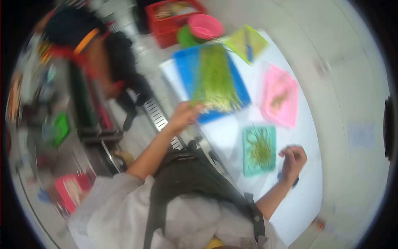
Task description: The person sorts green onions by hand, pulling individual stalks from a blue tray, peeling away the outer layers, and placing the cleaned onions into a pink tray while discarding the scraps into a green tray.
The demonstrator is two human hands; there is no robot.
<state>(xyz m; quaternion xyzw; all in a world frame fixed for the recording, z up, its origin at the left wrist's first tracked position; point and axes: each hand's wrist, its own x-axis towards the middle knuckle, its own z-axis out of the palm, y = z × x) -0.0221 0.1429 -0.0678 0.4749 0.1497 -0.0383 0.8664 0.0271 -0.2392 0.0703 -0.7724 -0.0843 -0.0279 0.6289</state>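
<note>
My left hand [185, 117] is at the lower left corner of a blue tray [241, 93], its fingers closed around the end of a thin green stalk, partly blurred. A thick bundle of long green stalks [215, 74] with pale ends lies across that tray. On the right, my right hand [293, 159] is above the white table, fingers curled in a pinch; whatever is in them is too blurred to name. Beside it sits a teal tray [247, 168] holding a loose tangle of thin green pieces [260, 147].
A pink tray [290, 116] with a few scraps lies on the white table [290, 207], near a yellow-green board [238, 43] with a blue-handled tool. Behind are a pink bowl [206, 25] and red crate [163, 31]. Another person [95, 54] bends at the left.
</note>
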